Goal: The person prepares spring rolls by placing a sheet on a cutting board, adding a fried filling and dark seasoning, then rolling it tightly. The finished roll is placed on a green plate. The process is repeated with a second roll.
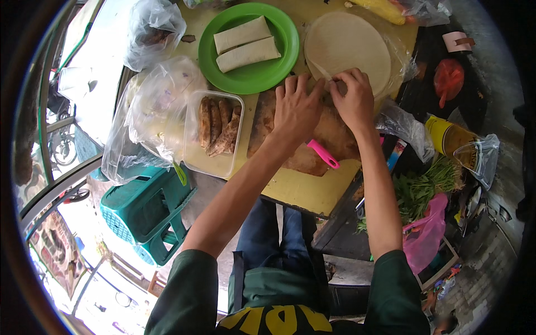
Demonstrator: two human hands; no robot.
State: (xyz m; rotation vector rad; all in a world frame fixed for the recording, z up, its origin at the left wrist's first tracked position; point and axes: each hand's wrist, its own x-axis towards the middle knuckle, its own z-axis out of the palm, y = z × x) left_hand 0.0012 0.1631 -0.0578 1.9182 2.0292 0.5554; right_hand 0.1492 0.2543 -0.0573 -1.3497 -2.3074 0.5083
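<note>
A stack of thin round pastry wrappers [347,50] lies at the far right of the table. My right hand [354,94] pinches the near edge of the top wrapper, and a strip of that edge is lifted. Beside it, my left hand [298,100] is spread palm down over a stained wooden cutting board [335,130], its index finger close to the lifted edge. What lies under the left palm is hidden. A pink-handled knife [323,153] rests on the board, its blade mostly covered by my left hand.
A green plate [251,83] holds two rolled wrappers [249,54]. Peeled brown bananas [220,125] fill part of a clear plastic box [190,157]. Plastic bags [163,100] crowd the left side. An oil bottle [454,136] and leafy greens [427,184] are at right.
</note>
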